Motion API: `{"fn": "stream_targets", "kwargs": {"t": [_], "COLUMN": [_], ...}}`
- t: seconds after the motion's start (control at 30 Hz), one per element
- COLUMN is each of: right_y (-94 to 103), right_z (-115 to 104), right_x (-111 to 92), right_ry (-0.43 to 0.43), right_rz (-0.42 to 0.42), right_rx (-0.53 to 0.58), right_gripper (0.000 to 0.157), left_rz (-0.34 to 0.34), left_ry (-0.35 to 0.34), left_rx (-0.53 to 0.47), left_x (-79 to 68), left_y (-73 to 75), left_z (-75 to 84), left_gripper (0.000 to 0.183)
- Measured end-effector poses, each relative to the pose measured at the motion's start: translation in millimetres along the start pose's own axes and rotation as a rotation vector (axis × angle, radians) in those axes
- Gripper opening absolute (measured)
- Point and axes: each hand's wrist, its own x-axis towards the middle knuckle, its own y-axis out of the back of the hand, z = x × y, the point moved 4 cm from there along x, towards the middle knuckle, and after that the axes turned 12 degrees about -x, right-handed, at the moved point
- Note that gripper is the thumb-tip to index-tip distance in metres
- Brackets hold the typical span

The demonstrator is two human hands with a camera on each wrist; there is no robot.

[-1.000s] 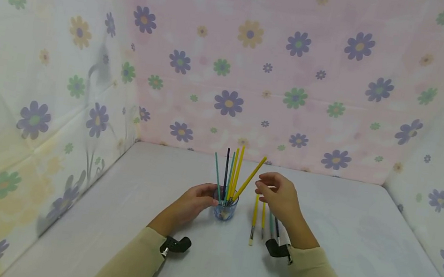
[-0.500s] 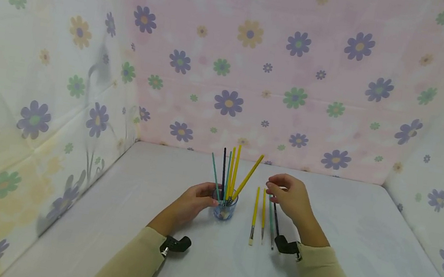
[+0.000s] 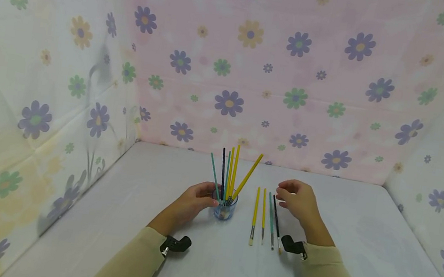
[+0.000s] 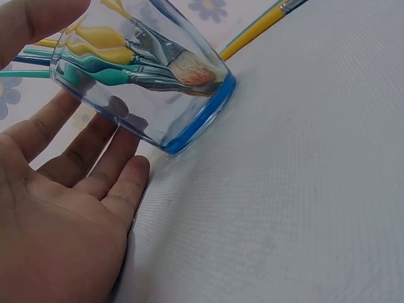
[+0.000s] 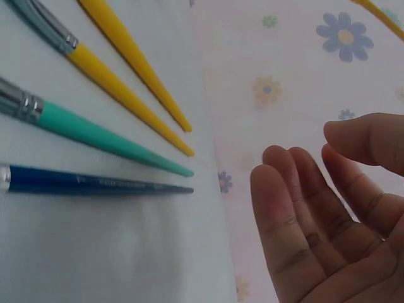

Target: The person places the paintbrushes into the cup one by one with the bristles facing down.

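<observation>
My left hand (image 3: pixel 194 201) holds a clear glass (image 3: pixel 223 213) with a blue base, thumb on one side and fingers on the other. Several paintbrushes stand in it, bristles down; a yellow one (image 3: pixel 248 176) leans right. In the left wrist view, the bristles (image 4: pixel 194 71) show through the glass wall. On the table to its right lie two yellow paintbrushes (image 3: pixel 256 207), a teal paintbrush (image 3: pixel 271 217) and a dark blue paintbrush (image 5: pixel 95 182), side by side. My right hand (image 3: pixel 299 204) hovers just right of their handle ends, fingers loosely bent and holding nothing.
A white cloth (image 3: pixel 136 169) covers the table. Flowered fabric walls (image 3: pixel 272 84) enclose it at the back and both sides. A black wrist mount (image 3: pixel 176 244) is strapped to the left wrist, and another mount (image 3: pixel 293 245) to the right.
My right hand has moved right, away from the glass and past the lying paintbrushes, uncovering them. The brushes in the glass have shifted slightly left; my left hand stays on the glass.
</observation>
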Motion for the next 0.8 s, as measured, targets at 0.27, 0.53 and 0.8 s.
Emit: {"fn": "stream_targets", "kwargs": {"t": [0.27,0.53,0.8], "right_y": [-0.1,-1.9,-10.3], "right_z": [18.3,32.5,35.3], "right_x": [3.6,4.8,2.9], "right_ry": [-0.120,-0.228,-0.221], "right_rz": [-0.057,-0.122,-0.199], "right_rx": [-0.049,-0.193,-0.275], "right_gripper": [0.040,0.033,0.027], "left_rz": [0.009,-0.019,0.001], "left_ry": [0.009,-0.008,0.002], "left_rx": [-0.047,-0.086,-0.043], "left_x": [-0.1,-0.9,0.1], "left_y": [-1.1,-2.7,-1.1], "left_z": [1.0,0.6,-1.3], "left_gripper": [0.055,0.061,0.057]}}
